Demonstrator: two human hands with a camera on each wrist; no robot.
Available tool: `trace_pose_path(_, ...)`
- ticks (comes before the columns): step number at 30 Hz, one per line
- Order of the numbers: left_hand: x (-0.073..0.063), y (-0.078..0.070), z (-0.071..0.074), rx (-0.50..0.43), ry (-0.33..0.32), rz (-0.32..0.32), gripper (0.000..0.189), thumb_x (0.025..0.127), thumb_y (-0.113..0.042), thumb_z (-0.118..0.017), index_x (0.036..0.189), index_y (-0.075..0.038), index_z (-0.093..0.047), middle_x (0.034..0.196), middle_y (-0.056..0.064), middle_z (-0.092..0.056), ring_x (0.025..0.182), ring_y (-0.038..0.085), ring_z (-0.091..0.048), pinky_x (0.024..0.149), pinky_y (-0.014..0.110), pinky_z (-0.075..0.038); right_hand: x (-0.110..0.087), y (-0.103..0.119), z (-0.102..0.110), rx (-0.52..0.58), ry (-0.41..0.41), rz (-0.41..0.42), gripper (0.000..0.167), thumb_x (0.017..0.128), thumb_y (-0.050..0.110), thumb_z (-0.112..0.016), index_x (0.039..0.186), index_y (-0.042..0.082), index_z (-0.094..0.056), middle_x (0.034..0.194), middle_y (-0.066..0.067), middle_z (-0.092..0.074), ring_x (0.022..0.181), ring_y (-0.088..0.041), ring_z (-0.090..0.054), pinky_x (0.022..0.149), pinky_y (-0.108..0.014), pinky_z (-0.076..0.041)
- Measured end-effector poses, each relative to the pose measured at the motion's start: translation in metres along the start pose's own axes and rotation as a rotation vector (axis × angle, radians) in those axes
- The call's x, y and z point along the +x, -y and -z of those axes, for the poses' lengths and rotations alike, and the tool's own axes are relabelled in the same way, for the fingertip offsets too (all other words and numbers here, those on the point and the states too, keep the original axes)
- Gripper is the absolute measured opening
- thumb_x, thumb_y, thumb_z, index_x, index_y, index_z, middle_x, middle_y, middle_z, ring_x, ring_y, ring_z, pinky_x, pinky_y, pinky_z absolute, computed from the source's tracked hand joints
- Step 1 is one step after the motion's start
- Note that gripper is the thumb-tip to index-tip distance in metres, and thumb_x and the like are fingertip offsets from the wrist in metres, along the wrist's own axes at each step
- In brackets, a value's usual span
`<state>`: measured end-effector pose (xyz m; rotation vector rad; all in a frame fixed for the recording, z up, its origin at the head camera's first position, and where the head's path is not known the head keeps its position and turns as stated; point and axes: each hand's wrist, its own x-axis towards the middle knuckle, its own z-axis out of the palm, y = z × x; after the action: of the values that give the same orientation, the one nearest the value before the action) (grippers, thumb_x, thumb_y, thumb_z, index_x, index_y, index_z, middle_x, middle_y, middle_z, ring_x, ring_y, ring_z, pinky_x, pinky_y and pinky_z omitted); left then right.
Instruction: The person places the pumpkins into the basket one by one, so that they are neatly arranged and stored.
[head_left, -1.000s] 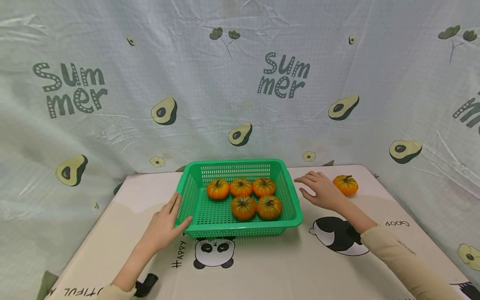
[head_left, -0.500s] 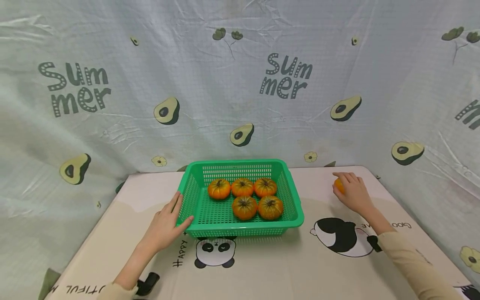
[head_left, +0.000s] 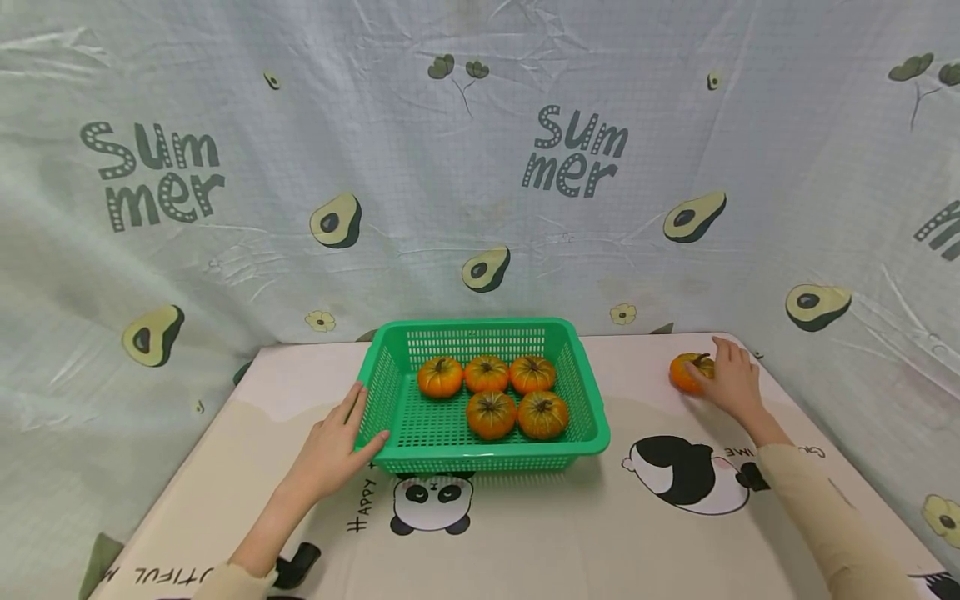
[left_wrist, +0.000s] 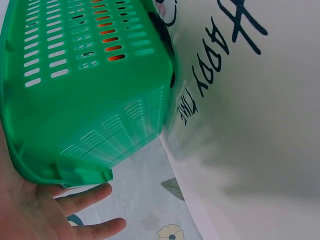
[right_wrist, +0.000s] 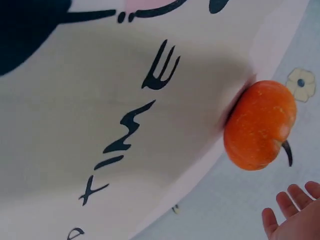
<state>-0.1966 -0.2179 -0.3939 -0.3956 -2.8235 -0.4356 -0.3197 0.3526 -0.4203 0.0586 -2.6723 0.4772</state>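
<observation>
A green plastic basket (head_left: 480,452) with slotted walls stands on the table, several small orange pumpkins (head_left: 491,415) inside it. At its left end my left hand (head_left: 330,454) rests against the rim with straight, spread fingers. The left wrist view shows its fingertips (left_wrist: 102,191) sticking out past the basket's corner. A lone pumpkin (head_left: 682,374) with a dark curved stem sits at the back right. My right hand (head_left: 737,385) is at that pumpkin's right side, its thumb overlapping it in the head view. In the right wrist view, loose fingers (right_wrist: 287,204) lie apart from the pumpkin (right_wrist: 260,125).
A pale printed cloth (head_left: 555,533) covers the table, with a panda (head_left: 432,502) and lettering drawn on it. Behind the table hangs a whitish curtain (head_left: 420,167) with avocado prints. The table's right edge runs close past the right hand.
My right hand has gone from beside the basket rightward, across the lone pumpkin, to its far right side. The pumpkin stays about where it was. The left hand keeps its place at the basket.
</observation>
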Motion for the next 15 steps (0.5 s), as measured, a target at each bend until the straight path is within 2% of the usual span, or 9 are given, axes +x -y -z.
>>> trace_pose_path(6,0.0,0.0,-0.001,-0.003,-0.003,-0.001,0.074,0.089,-0.044,-0.046,0.138,0.007,-0.024,0.145,0.023,-0.021,0.123,0.043,-0.038,0.087,0.057,-0.038,0.004,-0.007,-0.007,0.001,0.143,-0.137,0.089,0.087,0.053,-0.043,0.134,-0.017,-0.014,0.128,-0.042,-0.022,0.115,-0.056,-0.02,0.09,-0.067,-0.016)
trace_pose_path(10,0.0,0.001,-0.001,0.0,-0.002,0.002,0.074,0.089,-0.044,-0.046,0.138,0.007,-0.024,0.146,0.023,-0.021,0.123,0.043,-0.037,0.087,0.056,-0.038,0.007,-0.01,-0.012,-0.009,0.205,-0.164,0.094,0.086,0.059,-0.039,0.135,-0.016,-0.01,0.129,-0.042,-0.02,0.116,-0.057,-0.017,0.089,-0.069,-0.015)
trace_pose_path(15,0.0,0.001,0.0,-0.002,-0.002,-0.002,0.074,0.089,-0.045,-0.046,0.138,0.007,-0.024,0.145,0.023,-0.021,0.123,0.043,-0.037,0.087,0.057,-0.038,0.009,-0.014,-0.018,-0.017,0.264,-0.179,0.093,0.085,0.058,-0.041,0.134,-0.016,-0.012,0.128,-0.04,-0.019,0.115,-0.056,-0.016,0.087,-0.069,-0.016)
